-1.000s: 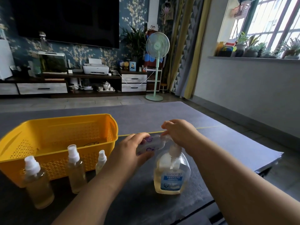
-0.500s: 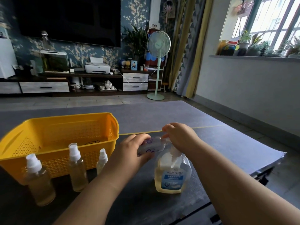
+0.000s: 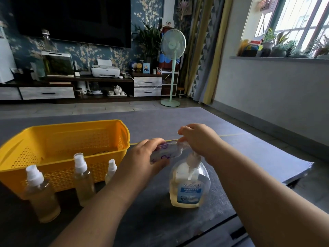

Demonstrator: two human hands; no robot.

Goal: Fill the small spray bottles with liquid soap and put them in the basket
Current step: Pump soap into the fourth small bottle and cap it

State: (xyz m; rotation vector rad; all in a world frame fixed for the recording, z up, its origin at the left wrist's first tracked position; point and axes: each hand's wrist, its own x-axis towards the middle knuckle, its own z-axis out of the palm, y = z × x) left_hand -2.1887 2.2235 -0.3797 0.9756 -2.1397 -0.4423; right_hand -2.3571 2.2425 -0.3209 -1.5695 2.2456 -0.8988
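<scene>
My left hand (image 3: pixel 142 159) grips a small clear spray bottle with purple print (image 3: pixel 167 151), held sideways with its mouth toward the soap pump. My right hand (image 3: pixel 199 139) curls over the pump head of the liquid soap bottle (image 3: pixel 189 189), which stands on the dark table with yellowish soap in it; the nozzle is hidden by my fingers. Three spray bottles with white caps stand in front of the yellow basket (image 3: pixel 58 138): a large one (image 3: pixel 41 196), a middle one (image 3: pixel 82 180) and a small one (image 3: pixel 111 171), partly hidden by my left forearm.
The dark table (image 3: pixel 160 221) ends at a front edge low right and a corner at the far right. A grey mat covers the floor beyond it. The basket holds only a thin dark item.
The camera view has shifted slightly. Both hands stay at the soap pump with the small bottle; the bottles and basket have not moved.
</scene>
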